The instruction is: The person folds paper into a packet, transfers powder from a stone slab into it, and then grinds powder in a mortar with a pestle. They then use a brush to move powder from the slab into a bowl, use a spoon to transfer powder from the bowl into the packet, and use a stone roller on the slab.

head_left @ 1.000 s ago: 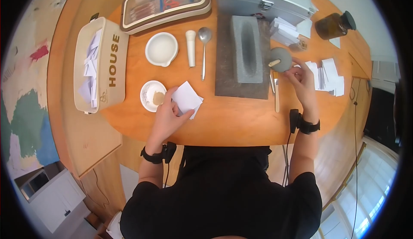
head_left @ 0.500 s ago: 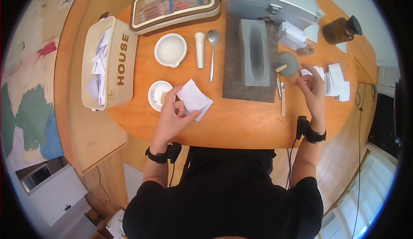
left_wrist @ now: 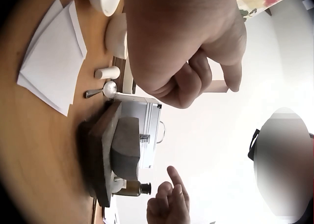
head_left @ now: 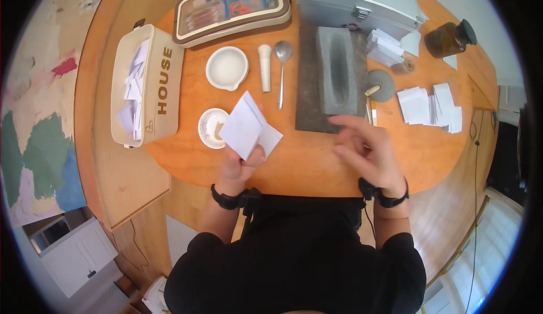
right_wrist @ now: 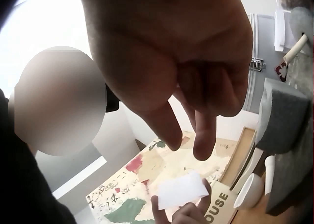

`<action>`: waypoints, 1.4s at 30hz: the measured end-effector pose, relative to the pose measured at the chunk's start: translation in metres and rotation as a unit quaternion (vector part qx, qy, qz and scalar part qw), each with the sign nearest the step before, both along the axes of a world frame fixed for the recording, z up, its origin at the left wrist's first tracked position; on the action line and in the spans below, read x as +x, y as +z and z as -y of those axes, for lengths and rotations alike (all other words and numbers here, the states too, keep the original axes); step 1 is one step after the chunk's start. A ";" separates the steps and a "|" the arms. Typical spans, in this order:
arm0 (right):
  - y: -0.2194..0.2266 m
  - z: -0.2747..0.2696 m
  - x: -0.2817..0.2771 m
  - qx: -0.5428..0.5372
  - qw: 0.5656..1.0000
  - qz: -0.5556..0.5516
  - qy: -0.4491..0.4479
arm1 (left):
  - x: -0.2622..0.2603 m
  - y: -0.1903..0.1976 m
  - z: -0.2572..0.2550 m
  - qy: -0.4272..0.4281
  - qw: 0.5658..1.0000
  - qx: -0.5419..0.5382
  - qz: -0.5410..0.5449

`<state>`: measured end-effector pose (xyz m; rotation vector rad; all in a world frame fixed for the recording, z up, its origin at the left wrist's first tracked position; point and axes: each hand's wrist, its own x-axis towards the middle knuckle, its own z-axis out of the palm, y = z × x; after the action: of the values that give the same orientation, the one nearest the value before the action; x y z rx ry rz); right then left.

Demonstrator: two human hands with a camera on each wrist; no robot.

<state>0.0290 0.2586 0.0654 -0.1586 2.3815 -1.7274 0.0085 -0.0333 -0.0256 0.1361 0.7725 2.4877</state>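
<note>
Head view shows, at the far left, a cream bin (head_left: 172, 82) lettered HOUSE, with white paper slips (head_left: 134, 87) inside. Beside it on the table (head_left: 305, 170) sit a small dish (head_left: 204, 138) holding something tan and, farther back, a white mortar (head_left: 227, 68). The person's left hand (head_left: 242, 164) pinches a folded white paper (head_left: 243, 127) between thumb and fingers, raised above the table; more folded paper (head_left: 274, 140) lies on the wood just beyond it. A white pestle (head_left: 264, 68) and a metal spoon (head_left: 281, 76) lie side by side next to the mortar. Then comes a grey stone trough (head_left: 335, 71) on a dark board (head_left: 310, 110). Near the board's front edge, the right hand (head_left: 370, 150) holds nothing, its index finger and thumb extended apart, the other fingers bent. Farther right are a grey disc (head_left: 383, 86) and white paper packets (head_left: 416, 106).
</note>
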 end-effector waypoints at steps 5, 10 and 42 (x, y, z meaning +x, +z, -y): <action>0.006 0.040 -0.025 -0.005 0.994 -0.097 0.040 | 0.013 0.013 -0.040 -0.002 1.000 -0.026 0.006; 0.006 0.041 -0.026 0.008 0.994 -0.100 0.032 | 0.009 0.012 -0.058 -0.138 0.983 0.122 0.009; 0.028 -0.002 -0.032 0.128 0.979 -0.146 0.058 | -0.014 0.054 -0.083 -0.168 0.960 -0.205 -0.087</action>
<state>-0.0026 0.2603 0.0934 -0.5330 2.7122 -1.4132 -0.0056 0.0498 0.0284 0.3105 1.2117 1.9702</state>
